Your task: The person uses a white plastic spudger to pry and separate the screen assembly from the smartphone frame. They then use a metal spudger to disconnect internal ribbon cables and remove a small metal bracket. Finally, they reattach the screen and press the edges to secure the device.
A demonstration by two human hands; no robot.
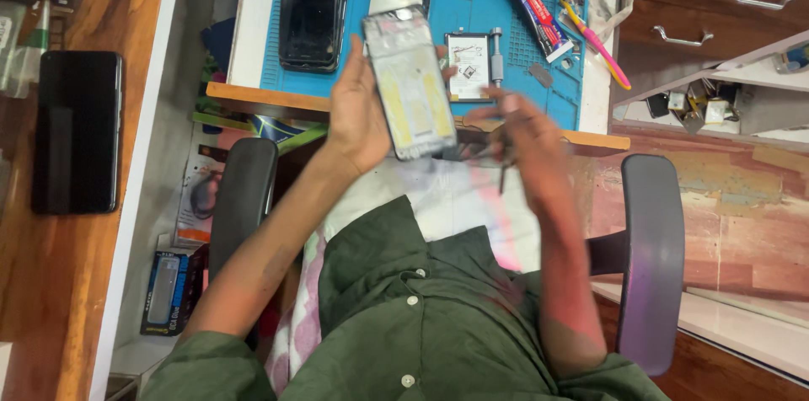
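- Phone frame (410,85): we see it held upright in the left hand (358,114), above the table (253,96) edge.
- Right hand (522,136): blurred, closed on a thin dark tool (502,173), just beside the frame.
- Blue mat (480,5) behind carries a black phone (313,11).

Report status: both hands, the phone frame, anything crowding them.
Left hand grips opened phone frame upright. Right hand blurred, pinching thin dark tool beside it. Blue mat cluttered behind; nothing between hands.
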